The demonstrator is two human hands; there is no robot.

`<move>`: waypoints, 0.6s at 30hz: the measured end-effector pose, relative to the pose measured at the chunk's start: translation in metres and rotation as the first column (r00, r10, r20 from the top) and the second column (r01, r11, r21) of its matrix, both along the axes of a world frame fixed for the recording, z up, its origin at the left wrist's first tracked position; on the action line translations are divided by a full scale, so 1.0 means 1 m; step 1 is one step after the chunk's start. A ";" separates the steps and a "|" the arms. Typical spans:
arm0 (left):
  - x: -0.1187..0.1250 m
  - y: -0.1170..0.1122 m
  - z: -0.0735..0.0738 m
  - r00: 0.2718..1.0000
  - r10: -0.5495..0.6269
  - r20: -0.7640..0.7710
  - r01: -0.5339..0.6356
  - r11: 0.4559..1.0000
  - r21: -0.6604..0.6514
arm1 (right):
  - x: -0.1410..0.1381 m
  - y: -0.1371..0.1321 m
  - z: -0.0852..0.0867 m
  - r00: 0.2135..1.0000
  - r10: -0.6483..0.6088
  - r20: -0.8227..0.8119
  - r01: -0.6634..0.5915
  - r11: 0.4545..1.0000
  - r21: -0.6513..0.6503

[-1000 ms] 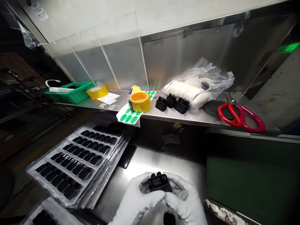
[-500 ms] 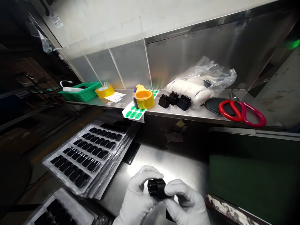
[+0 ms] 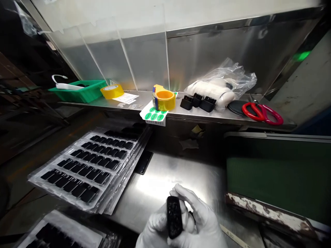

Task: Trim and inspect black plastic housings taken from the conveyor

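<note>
A black plastic housing (image 3: 174,217) with an oblong, recessed face is held up between my white-gloved hands, low in the head view. My left hand (image 3: 153,229) is closed against its left side. Closed around its right side, my right hand (image 3: 203,220) has fingers at the upper end and thumb near the lower end. A small dark bit shows behind the right hand's fingers; I cannot tell what it is. Three similar black housings (image 3: 207,104) stand on the metal shelf (image 3: 219,117) above.
Stacked trays (image 3: 77,148) of black parts lie at left, beside a black phone-like slab (image 3: 143,162). The shelf also carries a green bin (image 3: 90,93), a yellow tape roll (image 3: 165,103), a bagged white bundle (image 3: 212,90) and red scissors (image 3: 262,112). A green conveyor belt (image 3: 274,186) lies at right.
The housing has been turned: its pronged end faced left before, and its oblong face now points toward me. My hands have drawn closer together around it. The view has shifted slightly.
</note>
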State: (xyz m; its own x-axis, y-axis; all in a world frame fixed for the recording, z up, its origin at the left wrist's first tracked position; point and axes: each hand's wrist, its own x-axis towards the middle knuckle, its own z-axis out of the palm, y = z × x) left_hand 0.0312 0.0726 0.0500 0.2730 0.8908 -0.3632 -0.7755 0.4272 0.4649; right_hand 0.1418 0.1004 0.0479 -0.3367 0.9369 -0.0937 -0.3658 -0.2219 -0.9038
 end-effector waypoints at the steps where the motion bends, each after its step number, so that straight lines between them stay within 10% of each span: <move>1: -0.005 -0.005 -0.001 1.000 -0.008 0.013 0.009 1.000 -0.007 | -0.005 -0.007 0.001 1.000 -0.009 -0.011 0.009 1.000 -0.010; 10: -0.083 -0.069 -0.004 0.922 0.024 0.386 -0.021 1.000 -0.010 | -0.082 -0.064 0.010 0.994 0.068 0.090 -0.055 0.989 -0.139; 18: -0.136 -0.113 -0.032 0.865 -0.023 0.501 0.003 0.999 0.041 | -0.144 -0.116 0.001 0.888 -0.129 0.441 -0.025 0.945 0.326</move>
State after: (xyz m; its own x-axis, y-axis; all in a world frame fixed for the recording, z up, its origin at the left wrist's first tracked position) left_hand -0.1053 -0.0406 0.0182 0.4210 0.8961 -0.1405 -0.9028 0.4290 0.0308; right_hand -0.0020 -0.0161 0.0484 -0.2796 0.9569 0.0785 0.0951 0.1089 -0.9895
